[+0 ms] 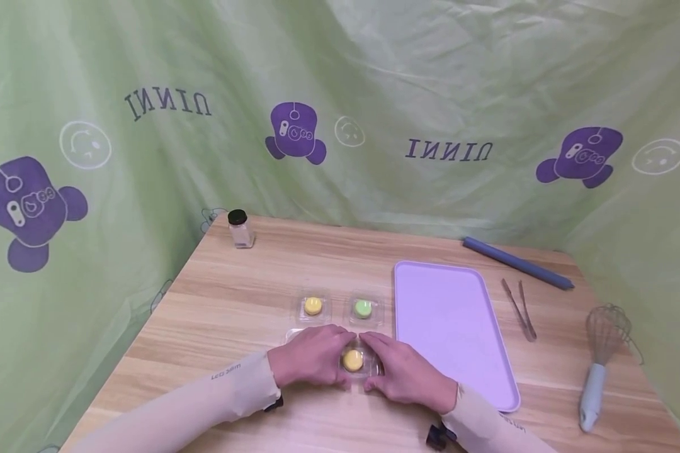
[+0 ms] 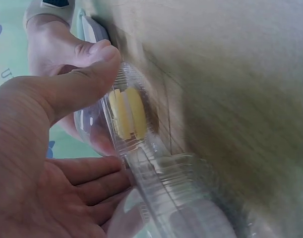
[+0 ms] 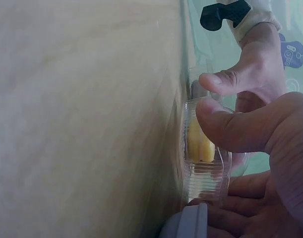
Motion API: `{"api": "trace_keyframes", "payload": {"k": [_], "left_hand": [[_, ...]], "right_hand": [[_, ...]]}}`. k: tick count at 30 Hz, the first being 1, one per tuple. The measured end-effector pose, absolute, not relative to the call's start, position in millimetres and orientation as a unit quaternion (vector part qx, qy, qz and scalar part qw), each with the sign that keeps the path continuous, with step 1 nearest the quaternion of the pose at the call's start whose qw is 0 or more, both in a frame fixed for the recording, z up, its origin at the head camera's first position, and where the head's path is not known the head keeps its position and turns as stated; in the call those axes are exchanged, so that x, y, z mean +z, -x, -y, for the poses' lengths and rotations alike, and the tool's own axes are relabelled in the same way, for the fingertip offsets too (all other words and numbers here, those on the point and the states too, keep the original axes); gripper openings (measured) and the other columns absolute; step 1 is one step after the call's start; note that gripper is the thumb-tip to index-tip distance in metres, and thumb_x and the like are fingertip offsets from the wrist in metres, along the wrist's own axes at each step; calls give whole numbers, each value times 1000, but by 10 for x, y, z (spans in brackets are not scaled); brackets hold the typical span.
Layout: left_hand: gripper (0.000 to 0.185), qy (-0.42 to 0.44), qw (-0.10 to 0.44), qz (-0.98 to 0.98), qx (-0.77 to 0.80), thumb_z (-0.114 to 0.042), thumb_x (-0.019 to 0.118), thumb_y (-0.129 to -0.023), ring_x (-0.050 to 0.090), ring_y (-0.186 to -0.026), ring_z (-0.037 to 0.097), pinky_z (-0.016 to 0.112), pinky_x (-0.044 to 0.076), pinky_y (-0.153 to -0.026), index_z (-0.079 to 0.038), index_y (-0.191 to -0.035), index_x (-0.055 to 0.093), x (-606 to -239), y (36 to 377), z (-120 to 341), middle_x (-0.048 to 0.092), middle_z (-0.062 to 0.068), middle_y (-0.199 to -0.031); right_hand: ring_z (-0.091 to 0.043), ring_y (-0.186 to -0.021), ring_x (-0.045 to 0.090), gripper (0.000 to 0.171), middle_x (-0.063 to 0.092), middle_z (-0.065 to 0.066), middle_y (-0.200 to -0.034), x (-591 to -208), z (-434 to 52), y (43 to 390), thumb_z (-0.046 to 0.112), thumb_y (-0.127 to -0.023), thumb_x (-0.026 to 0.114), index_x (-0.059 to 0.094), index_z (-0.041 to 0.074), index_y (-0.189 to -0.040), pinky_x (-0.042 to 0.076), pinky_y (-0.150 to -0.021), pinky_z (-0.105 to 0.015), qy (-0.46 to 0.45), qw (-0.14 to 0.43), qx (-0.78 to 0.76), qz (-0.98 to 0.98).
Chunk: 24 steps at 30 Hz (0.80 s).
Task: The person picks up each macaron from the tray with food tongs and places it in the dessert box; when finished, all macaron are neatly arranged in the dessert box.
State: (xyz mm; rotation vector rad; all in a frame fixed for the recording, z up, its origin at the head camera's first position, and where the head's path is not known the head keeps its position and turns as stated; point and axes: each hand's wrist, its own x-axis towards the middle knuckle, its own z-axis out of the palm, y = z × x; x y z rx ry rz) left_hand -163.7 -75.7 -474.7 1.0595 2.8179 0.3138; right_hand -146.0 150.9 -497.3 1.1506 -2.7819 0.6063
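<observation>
Between my two hands sits a clear plastic box (image 1: 368, 370) on the table, with a yellow macaron (image 1: 352, 360) inside. My left hand (image 1: 319, 356) grips its left side, thumb at the near edge and fingers toward the far edge. From the other side my right hand (image 1: 406, 372) holds the box the same way. In the left wrist view the lid looks closed over the macaron (image 2: 127, 114). Another clear box (image 2: 186, 193) lies beside it, mostly hidden under my left hand in the head view; its contents are unclear.
Just beyond stand two clear boxes, one with a yellow macaron (image 1: 313, 306), one with a green macaron (image 1: 363, 308). A purple tray (image 1: 442, 302) lies right of my hands. Farther right are tongs (image 1: 520, 311), a whisk (image 1: 594, 390) and a blue rod (image 1: 515, 262). A black-lidded jar (image 1: 240, 229) stands back left.
</observation>
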Motion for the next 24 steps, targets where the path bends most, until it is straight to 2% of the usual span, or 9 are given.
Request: {"api": "trace_keyframes", "payload": {"k": [3, 8, 12, 24], "left_hand": [[77, -350, 60, -928, 115, -52, 90, -66, 70, -103, 13, 24, 61, -86, -13, -127, 65, -4759, 1633, 766, 74, 1, -117], [63, -351, 59, -926, 129, -50, 91, -66, 68, -97, 10, 21, 60, -82, -17, -115, 67, -4773, 1642, 773, 74, -3, -109], [58, -356, 46, -925, 125, -48, 91, -68, 68, -97, 10, 21, 60, -83, -17, -110, 66, -4752, 1687, 775, 73, -4, -105], [70, -363, 54, -925, 94, -51, 87, -72, 67, -114, 17, 29, 59, -98, -14, -127, 63, -4721, 1690, 763, 71, 1, -122]], "right_hand": [[-27, -127, 64, 87, 63, -15, -139, -4972, -1505, 1458, 39, -75, 87, 51, -1, -144, 56, -106, -39, -375, 26, 202, 904], [-26, -128, 63, 90, 63, -15, -140, -4964, -1507, 1490, 41, -74, 87, 51, -1, -144, 55, -107, -39, -378, 22, 199, 904], [-24, -129, 63, 88, 63, -13, -141, -4943, -1501, 1546, 41, -76, 87, 50, 1, -145, 55, -107, -38, -374, 28, 197, 906], [-26, -123, 65, 85, 64, -14, -137, -4899, -1492, 1517, 42, -78, 85, 51, 0, -143, 58, -103, -39, -361, 23, 180, 915]]}}
